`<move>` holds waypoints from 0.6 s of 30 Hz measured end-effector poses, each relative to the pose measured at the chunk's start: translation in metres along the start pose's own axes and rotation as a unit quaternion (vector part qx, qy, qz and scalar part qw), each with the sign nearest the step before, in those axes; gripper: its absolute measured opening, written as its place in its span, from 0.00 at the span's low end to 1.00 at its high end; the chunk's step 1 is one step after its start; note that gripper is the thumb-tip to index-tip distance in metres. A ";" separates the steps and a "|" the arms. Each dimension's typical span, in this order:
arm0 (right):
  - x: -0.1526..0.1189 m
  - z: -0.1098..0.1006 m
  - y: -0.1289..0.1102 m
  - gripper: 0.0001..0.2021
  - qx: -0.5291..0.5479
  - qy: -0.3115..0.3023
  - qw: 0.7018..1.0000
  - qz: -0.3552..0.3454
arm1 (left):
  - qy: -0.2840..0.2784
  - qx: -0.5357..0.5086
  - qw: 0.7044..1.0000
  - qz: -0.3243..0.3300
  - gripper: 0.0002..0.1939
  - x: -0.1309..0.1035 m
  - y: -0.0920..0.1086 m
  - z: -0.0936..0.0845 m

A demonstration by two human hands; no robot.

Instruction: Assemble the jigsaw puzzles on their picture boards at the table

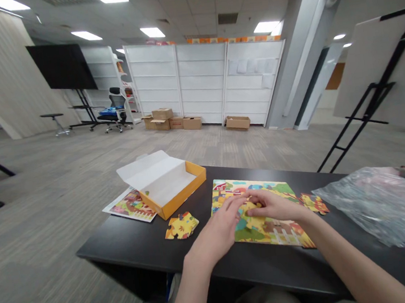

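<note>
the bright, flat cardboard jigsaw picture [268,226] lies in front of me on the black worktop [125,246]. my left hand [227,216] and right hand [275,205] are close together over its middle, fingers bent; yellow shows by my right thumb, but i cannot tell whether i'm pinching a piece. to do this well, i should match tab to socket, press straight down and steady the neighbouring pieces. loose yellow jigsaw pieces lie left [181,226] and right [313,203]; farther out are an open orange-yellow cardboard box [183,195] and a crinkled clear plastic bag [378,205].
</note>
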State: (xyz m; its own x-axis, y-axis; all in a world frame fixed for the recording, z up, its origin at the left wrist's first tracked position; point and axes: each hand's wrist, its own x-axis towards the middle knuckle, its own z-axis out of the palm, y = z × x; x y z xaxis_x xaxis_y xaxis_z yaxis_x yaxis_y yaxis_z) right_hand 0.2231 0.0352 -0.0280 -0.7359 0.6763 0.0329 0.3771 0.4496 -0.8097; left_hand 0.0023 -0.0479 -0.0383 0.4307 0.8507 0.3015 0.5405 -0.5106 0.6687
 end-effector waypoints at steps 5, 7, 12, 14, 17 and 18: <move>-0.021 -0.032 0.019 0.18 0.028 -0.013 0.994 0.105 | -0.023 0.062 0.998 -0.016 0.24 0.002 -0.002 0.008; -0.026 -0.039 0.021 0.19 0.038 -0.027 0.992 0.120 | -0.040 0.077 0.996 -0.013 0.19 0.003 -0.001 0.014; -0.031 -0.039 0.029 0.22 0.061 -0.088 0.980 0.166 | -0.064 0.086 0.994 0.005 0.18 0.008 0.001 0.028; -0.031 -0.037 0.035 0.23 0.048 -0.094 0.978 0.180 | -0.067 0.087 0.994 0.007 0.20 0.009 0.003 0.031; -0.031 -0.037 0.038 0.22 0.001 -0.075 0.979 0.191 | -0.078 0.096 0.992 0.012 0.19 0.010 0.006 0.034; -0.031 -0.037 0.038 0.21 -0.016 -0.073 0.978 0.195 | -0.082 0.101 0.991 0.015 0.17 0.010 0.007 0.035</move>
State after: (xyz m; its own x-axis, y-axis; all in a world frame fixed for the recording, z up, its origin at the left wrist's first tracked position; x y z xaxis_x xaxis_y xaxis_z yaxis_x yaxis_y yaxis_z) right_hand 0.2806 0.0528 -0.0382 -0.6040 0.7104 -0.3612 0.6613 0.1938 -0.7247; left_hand 0.0356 -0.0471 -0.0543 0.5509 0.8117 0.1940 0.6529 -0.5640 0.5056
